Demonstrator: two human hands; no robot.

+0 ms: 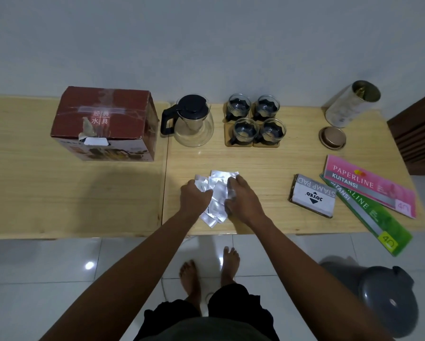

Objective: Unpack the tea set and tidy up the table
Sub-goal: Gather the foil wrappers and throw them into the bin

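Note:
Several silver foil sachets [217,193] lie in a loose pile near the front edge of the wooden table [255,158]. My left hand [195,196] rests on the pile's left side with fingers curled around sachets. My right hand [241,195] lies on the right side, fingers bent over the sachets. Behind them stands a glass teapot [190,121] with a black lid and handle. To its right, several glass cups [254,120] with black holders sit on wooden coasters. The red cardboard box [105,121] stands shut on the left table.
At the back right an open metal tin [351,102] stands, its lid [332,138] lying in front. A stamp pad box [313,195] and pink and green receipt books [371,188] lie at the right. A grey bin [388,303] stands on the tiled floor.

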